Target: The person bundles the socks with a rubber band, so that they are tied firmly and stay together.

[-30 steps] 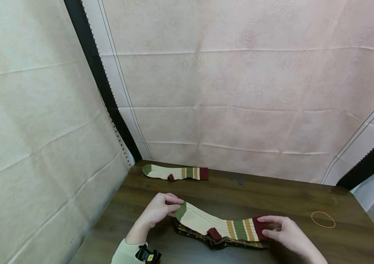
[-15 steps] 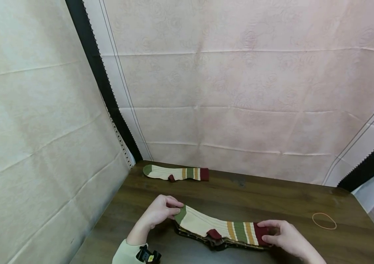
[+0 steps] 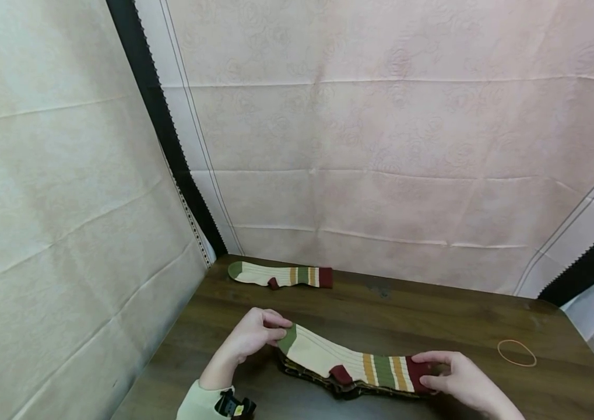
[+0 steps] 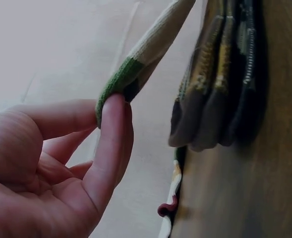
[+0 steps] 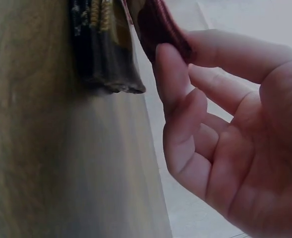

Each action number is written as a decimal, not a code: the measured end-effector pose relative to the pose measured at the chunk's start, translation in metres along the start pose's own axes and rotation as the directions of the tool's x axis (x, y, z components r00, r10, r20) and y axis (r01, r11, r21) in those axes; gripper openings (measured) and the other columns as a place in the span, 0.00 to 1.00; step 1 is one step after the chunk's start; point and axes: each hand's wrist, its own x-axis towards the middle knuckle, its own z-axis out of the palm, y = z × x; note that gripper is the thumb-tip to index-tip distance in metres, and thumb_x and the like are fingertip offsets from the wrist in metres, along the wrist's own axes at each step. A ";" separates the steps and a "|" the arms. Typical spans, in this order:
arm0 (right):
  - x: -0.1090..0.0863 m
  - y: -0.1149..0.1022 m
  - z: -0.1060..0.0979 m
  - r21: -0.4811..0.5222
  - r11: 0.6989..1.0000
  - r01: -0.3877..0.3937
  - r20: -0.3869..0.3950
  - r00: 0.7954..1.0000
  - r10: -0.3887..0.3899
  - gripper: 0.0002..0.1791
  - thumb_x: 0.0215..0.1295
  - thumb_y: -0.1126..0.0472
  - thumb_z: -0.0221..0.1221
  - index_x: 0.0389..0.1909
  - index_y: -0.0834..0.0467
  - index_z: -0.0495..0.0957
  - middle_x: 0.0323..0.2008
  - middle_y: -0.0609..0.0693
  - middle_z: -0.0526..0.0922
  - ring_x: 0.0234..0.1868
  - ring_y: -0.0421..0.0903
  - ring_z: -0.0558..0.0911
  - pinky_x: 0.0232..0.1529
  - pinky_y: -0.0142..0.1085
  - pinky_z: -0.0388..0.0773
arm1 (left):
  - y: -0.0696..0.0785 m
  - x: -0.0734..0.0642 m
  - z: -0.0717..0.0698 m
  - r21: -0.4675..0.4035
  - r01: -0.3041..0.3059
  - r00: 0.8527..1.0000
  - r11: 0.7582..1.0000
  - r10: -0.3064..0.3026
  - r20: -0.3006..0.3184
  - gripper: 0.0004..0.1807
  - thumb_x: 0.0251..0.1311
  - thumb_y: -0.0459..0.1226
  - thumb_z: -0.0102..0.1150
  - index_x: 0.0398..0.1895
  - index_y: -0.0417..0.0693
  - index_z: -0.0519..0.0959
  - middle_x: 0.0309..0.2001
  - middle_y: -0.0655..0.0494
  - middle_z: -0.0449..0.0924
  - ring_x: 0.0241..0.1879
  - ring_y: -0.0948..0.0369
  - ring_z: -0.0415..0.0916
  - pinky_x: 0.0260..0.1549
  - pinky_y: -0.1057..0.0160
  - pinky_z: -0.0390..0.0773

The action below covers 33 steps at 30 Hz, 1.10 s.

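A cream sock (image 3: 323, 350) with a green toe, maroon heel and cuff, and yellow and green stripes stretches between my two hands. My left hand (image 3: 256, 335) pinches its green toe (image 4: 118, 77) between thumb and fingers. At the other end, my right hand (image 3: 454, 376) pinches the maroon cuff (image 5: 160, 29). Right beneath lies a stack of dark patterned socks (image 3: 349, 392), mostly covered by the cream sock in the head view. Both wrist views show the held sock's ends raised off the stacked dark socks (image 4: 210, 99).
Another cream striped sock (image 3: 276, 274) lies flat near the table's back left edge. A thin orange rubber band (image 3: 517, 353) rests on the wooden table (image 3: 407, 303) at the right. Pale cloth walls (image 3: 380, 146) rise behind and to the left.
The cuff end of the cream sock and my right hand have shifted slightly right and toward me. My left hand keeps its pinch on the toe, nearly still.
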 end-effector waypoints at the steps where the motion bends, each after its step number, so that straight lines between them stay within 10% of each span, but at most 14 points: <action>1: 0.000 0.001 0.000 0.003 1.000 -0.001 -0.001 1.000 0.001 0.22 0.71 0.69 0.67 0.62 0.74 0.79 0.49 0.61 0.85 0.36 0.48 0.89 0.35 0.41 0.87 | -0.001 0.000 0.000 0.000 0.006 1.000 1.000 -0.006 0.008 0.11 0.68 0.27 0.67 0.50 0.33 0.90 0.49 0.47 0.85 0.42 0.56 0.83 0.38 0.54 0.88; 21: 0.004 0.009 0.006 -0.154 0.987 0.037 -0.071 0.996 -0.049 0.20 0.68 0.66 0.71 0.58 0.68 0.81 0.39 0.54 0.84 0.36 0.38 0.84 0.35 0.34 0.81 | -0.011 -0.001 0.000 0.065 0.075 0.996 0.995 -0.078 0.046 0.09 0.62 0.25 0.70 0.46 0.33 0.90 0.46 0.48 0.87 0.39 0.56 0.87 0.36 0.55 0.89; 33: 0.009 0.012 0.005 -0.141 0.988 -0.068 -0.062 0.996 0.060 0.21 0.68 0.64 0.71 0.59 0.65 0.82 0.38 0.51 0.83 0.39 0.47 0.82 0.37 0.35 0.77 | -0.020 0.000 0.000 0.098 0.141 0.989 0.985 -0.145 0.035 0.09 0.57 0.23 0.73 0.42 0.35 0.92 0.46 0.47 0.89 0.37 0.57 0.88 0.34 0.55 0.89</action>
